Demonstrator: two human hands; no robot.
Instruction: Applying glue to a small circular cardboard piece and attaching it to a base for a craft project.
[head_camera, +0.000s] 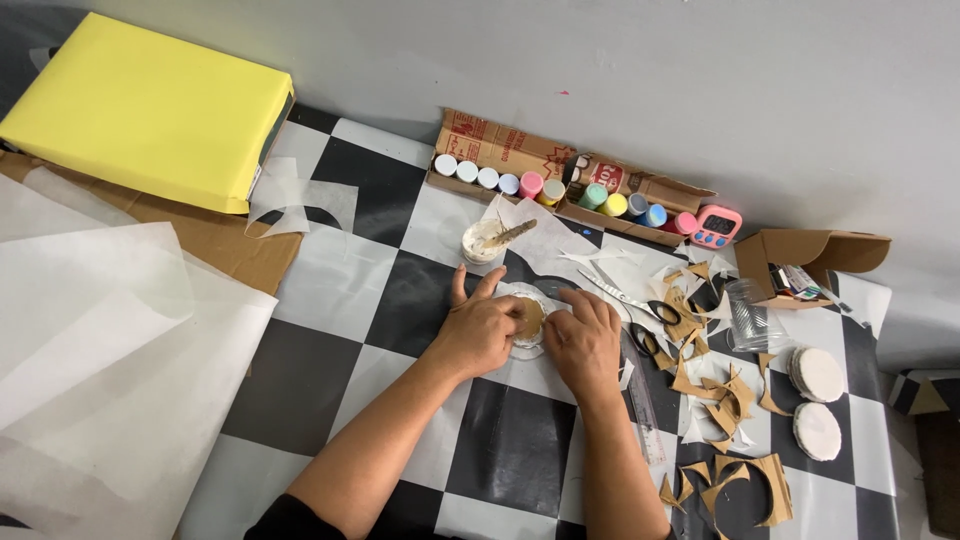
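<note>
**Between two hands, a cardboard disc being wrapped in thin paper**

At the middle of the checkered table (330, 300), the left hand (480, 330) and the right hand (583, 340) press down side by side on a small brown cardboard disc (529, 318). Neither hand is clenched: the left lies flat with fingers spread, thumb and fingertips pinning the disc's near edge, while the right curls its fingertips over the opposite edge, seemingly folding down the white tissue paper (522, 348) that shows as a pale ring around the disc. Judging by that ring, the step in hand is smoothing or tucking the tissue over the cardboard so it sticks.

Just beyond the hands stands a small white pot of paste with a stick (487, 240) leaning in it, on another scrap of tissue. Behind it, an open cardboard tray holds a row of paint bottles (545, 186) with coloured caps, and a pink digital timer (716, 226) sits at its right end. To the right of the hands lie scissors (625, 296), a clear ruler (642, 400), a clear plastic cup (750, 316), and a scatter of brown cardboard offcuts (722, 395). Two white-covered discs (818, 400) rest further right, looking finished.

The next move likely calls for turning the disc a little at a time under steady pressure, working the loose tissue edge flat without tearing it or letting wrinkles set.

Large sheets of tissue (110, 340) and a yellow box (150, 110) lie well apart on the left.
</note>
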